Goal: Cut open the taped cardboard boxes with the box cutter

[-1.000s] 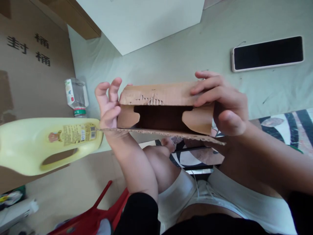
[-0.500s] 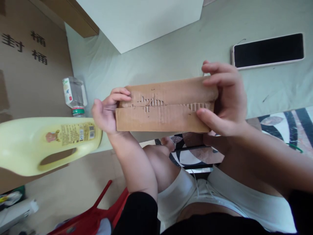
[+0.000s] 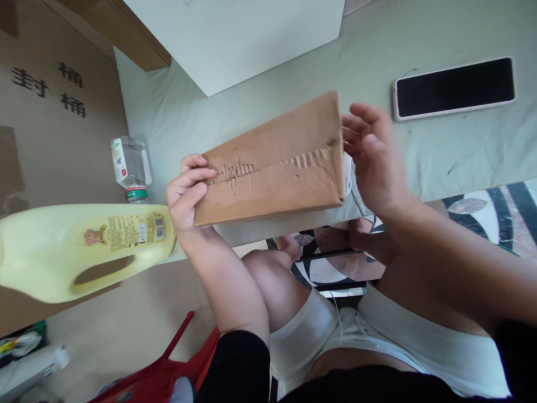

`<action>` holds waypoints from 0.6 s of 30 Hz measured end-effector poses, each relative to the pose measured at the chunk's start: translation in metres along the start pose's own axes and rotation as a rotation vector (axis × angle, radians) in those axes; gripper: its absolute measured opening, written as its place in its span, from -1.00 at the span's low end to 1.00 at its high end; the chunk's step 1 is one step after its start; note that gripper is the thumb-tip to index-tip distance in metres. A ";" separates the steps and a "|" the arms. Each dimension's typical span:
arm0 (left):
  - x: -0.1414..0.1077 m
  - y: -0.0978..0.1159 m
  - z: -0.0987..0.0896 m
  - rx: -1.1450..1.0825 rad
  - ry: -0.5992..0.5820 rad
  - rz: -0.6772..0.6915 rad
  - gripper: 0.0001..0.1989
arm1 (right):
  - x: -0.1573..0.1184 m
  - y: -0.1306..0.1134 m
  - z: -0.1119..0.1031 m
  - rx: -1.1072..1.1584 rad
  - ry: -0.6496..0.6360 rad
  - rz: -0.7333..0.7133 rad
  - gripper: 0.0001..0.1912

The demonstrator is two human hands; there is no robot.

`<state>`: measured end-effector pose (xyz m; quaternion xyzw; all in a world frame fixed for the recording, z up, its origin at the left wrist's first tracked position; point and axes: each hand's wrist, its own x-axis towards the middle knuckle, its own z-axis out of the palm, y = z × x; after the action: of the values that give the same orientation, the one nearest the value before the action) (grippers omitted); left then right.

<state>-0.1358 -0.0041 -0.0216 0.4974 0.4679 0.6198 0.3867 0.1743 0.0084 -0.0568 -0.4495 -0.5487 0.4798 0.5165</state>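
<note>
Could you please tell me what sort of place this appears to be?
Probably a room in someone's home, judging by the phone lying on a pale green cloth, the big yellow jug and the clear bottle.

Left hand point(image 3: 187, 193) has the left end of a brown carton point(image 3: 268, 168), torn corrugation along its seam. Right hand point(image 3: 377, 157) at carton's right end, fingers loosely curled, contact unclear. Yellow jug point(image 3: 54, 246) left; clear bottle point(image 3: 133, 162) just beyond, green cap toward jug. Phone point(image 3: 455, 88) far right, dark screen up, on pale green cloth point(image 3: 453, 145).
</note>
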 end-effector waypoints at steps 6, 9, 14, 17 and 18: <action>0.006 -0.013 -0.008 -0.100 0.191 0.013 -0.84 | 0.005 0.001 0.004 0.224 -0.131 0.409 -0.34; 0.004 -0.015 0.003 -0.113 0.166 -0.056 -0.70 | 0.003 -0.010 0.006 0.276 -0.299 0.303 -0.27; -0.005 -0.011 0.035 -0.223 0.083 -0.186 -0.57 | -0.001 -0.017 0.005 0.206 -0.394 0.027 -0.27; -0.015 -0.007 0.046 -0.254 -0.004 -0.182 -0.32 | -0.003 -0.016 0.003 0.137 -0.394 -0.049 -0.26; -0.018 -0.007 0.048 -0.231 -0.022 -0.184 -0.25 | -0.003 -0.017 0.002 0.116 -0.394 -0.054 -0.27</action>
<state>-0.0850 -0.0104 -0.0294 0.4113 0.4328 0.6261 0.5016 0.1730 0.0030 -0.0405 -0.3014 -0.6224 0.5753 0.4369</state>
